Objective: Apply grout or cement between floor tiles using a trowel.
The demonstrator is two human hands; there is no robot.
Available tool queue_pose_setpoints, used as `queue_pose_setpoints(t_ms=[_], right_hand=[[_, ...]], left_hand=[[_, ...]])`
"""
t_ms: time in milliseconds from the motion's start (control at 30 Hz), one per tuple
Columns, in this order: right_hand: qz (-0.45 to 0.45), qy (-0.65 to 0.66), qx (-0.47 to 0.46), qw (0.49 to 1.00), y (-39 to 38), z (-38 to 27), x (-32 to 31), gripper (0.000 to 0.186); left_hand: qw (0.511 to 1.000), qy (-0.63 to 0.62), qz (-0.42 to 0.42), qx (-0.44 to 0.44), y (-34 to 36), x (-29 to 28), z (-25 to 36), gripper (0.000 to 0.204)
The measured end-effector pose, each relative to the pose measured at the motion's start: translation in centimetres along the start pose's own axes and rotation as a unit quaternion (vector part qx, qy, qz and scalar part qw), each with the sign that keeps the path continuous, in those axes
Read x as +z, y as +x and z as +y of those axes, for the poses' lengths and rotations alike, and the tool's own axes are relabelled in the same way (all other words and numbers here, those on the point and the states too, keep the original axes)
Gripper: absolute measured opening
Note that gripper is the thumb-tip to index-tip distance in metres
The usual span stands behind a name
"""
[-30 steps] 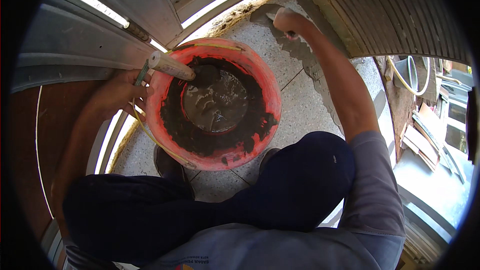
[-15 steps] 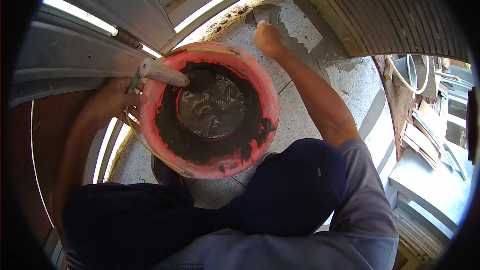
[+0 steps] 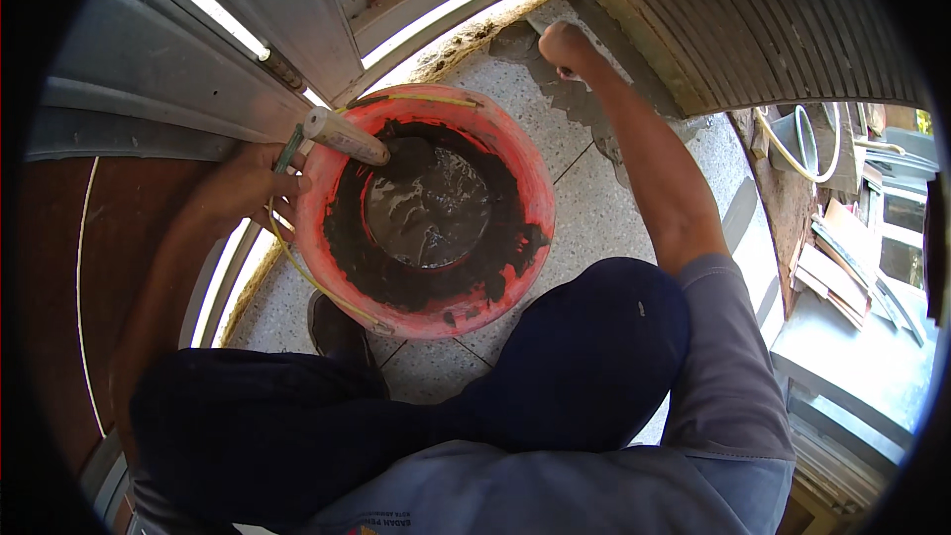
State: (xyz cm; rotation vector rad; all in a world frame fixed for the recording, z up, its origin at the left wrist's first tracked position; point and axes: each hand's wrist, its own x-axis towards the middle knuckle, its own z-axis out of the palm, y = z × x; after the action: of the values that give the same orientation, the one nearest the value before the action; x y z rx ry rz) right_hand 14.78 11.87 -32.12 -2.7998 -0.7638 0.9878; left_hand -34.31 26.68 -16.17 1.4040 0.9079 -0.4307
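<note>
A red bucket [image 3: 540,163] of wet grey mortar [image 3: 426,208] stands on the speckled floor before me. At its left rim, my left hand [image 3: 260,188] has its fingers curled round the bucket's handle [image 3: 288,150], a yellow wire with a green grip. A pale round tool handle [image 3: 347,135] leans out of the mortar beside that hand; the tool's lower end is sunk. Farther off, my right hand [image 3: 572,46] is closed on a trowel, held low over grey mortar [image 3: 584,114] spread on the floor. My fist covers most of the trowel.
A ribbed panel [image 3: 763,25] borders the mortar at the far right. Grey metal sheets [image 3: 198,50] stand along the left. Stacked tile pieces [image 3: 832,272] and a pail [image 3: 804,144] lie beyond the floor's right edge. My shoe [image 3: 337,327] is close to the bucket.
My right hand has moved right and a little farther away, across the spread mortar with the trowel. My left hand stays at the bucket; the view has shifted slightly.
</note>
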Motion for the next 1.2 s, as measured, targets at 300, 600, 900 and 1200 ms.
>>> queue_pose_setpoints(t_ms=[300, 600, 900, 1200], right_hand=[[-0.071, 0.123, -0.042, 0.989, -6.2, -2.8, -2.3, 0.028], [-0.049, 0.060, 0.001, 0.997, -3.2, -5.6, -0.4, 0.028], [-0.028, -0.045, -0.092, 0.994, -4.2, -4.4, -3.2, 0.032], [0.005, -0.208, -0.378, 0.902, -4.0, -3.5, 0.9, 0.035]], left_hand=[[0.999, -0.011, 0.027, -0.025, -1.8, -0.5, -1.1, 0.028], [0.999, -0.003, 0.023, -0.030, -1.2, -0.5, -0.6, 0.030], [1.000, -0.002, 0.011, -0.025, -0.7, -0.7, -0.4, 0.028], [0.999, 0.002, -0.003, -0.032, -1.1, -0.7, -0.9, 0.026]])
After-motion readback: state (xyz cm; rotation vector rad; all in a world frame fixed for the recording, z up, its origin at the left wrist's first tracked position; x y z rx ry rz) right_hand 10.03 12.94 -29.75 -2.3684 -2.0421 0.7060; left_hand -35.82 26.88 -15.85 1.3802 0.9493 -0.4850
